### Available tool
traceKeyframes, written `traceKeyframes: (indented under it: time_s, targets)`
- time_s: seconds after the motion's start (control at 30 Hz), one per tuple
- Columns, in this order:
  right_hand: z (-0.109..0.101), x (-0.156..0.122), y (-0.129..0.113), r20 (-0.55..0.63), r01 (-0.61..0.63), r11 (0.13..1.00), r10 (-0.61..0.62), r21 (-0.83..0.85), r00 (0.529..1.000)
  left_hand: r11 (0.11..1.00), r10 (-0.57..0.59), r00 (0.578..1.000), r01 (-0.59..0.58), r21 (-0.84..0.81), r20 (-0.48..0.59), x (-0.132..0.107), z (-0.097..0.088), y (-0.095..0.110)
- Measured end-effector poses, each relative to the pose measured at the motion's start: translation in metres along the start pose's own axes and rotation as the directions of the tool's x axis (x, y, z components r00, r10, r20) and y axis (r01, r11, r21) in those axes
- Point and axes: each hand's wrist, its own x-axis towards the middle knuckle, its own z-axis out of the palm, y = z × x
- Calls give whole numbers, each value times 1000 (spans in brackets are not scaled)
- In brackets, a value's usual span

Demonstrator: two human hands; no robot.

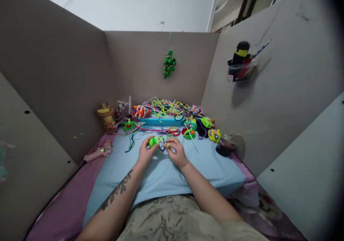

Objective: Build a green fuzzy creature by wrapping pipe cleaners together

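My left hand (145, 152) is closed on a bright green pipe-cleaner figure (154, 141), pinching it from the left. My right hand (176, 151) is closed too, its fingertips gripping the right end of the same piece, where a blue loop (161, 148) hangs below. Both hands rest on a light blue cloth (172, 173) in front of me.
A teal tray (161, 121) piled with coloured pipe cleaners stands behind the hands, with several finished little figures (214, 135) around it. A pink glue gun (98, 152) lies at the left, a dark cup (222, 148) at the right. Grey partition walls enclose the desk.
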Motion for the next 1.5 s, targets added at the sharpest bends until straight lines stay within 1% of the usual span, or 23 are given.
traceKeyframes:
  time_s: [0.13, 0.23, 0.33, 0.43, 0.5, 0.6, 0.67, 0.8, 0.97, 1.1, 1.17, 1.2, 1.27, 1.37, 1.43, 1.5]
  targets:
    - [0, 1, -1, 36, 25, 1000, -25, -6, 999, 999, -18, 1000, 19, -27, 20, -3, 1, 4]
    - [-1, 2, 0, 39, 29, 999, -28, -16, 999, 998, -18, 998, 21, -55, 57, -5, 2, 7]
    - [-1, 2, 2, 42, 33, 999, -31, -38, 999, 997, -15, 996, 21, -75, 85, -7, 4, 7]
    - [1, 1, 1, 67, 49, 996, -44, -78, 997, 997, -7, 996, 14, -76, 88, -7, 6, 5]
    - [3, 0, -1, 69, 51, 991, -43, -123, 997, 998, -1, 998, 6, -69, 69, -7, 6, 3]
    - [6, -3, -3, 41, 36, 980, -28, -194, 999, 999, 11, 1000, -11, -43, 13, -6, 6, 0]
    - [9, -4, -4, 66, 55, 977, -42, -207, 997, 999, 26, 999, -26, -22, -25, -4, 6, -2]
    - [13, -5, -5, 188, 148, 975, -115, -169, 975, 998, 61, 995, -59, 24, -84, -3, 6, -4]
    - [15, -6, -10, 268, 207, 970, -167, -127, 949, 992, 99, 988, -88, 90, -122, -4, 5, 0]
    - [12, -6, -16, 336, 256, 966, -233, -25, 913, 986, 111, 980, -87, 141, -168, -4, 2, 4]
    - [11, -6, -18, 345, 257, 966, -249, 23, 905, 984, 110, 976, -80, 157, -189, -3, 0, 4]
    - [10, -6, -19, 337, 246, 969, -244, 38, 909, 984, 109, 975, -77, 162, -195, -3, -1, 4]
    - [9, -6, -18, 290, 195, 980, -201, 49, 936, 984, 108, 975, -76, 161, -195, -2, -1, 3]
    - [8, -5, -12, 138, 52, 999, -53, 13, 989, 986, 114, 979, -91, 138, -168, -3, -1, 4]
    - [7, -5, -6, 25, -51, 998, 52, -24, 998, 987, 126, 983, -111, 113, -137, -4, 0, 6]
    - [8, -5, -2, -40, -123, 991, 121, -54, 992, 988, 137, 985, -129, 84, -101, -6, 2, 8]
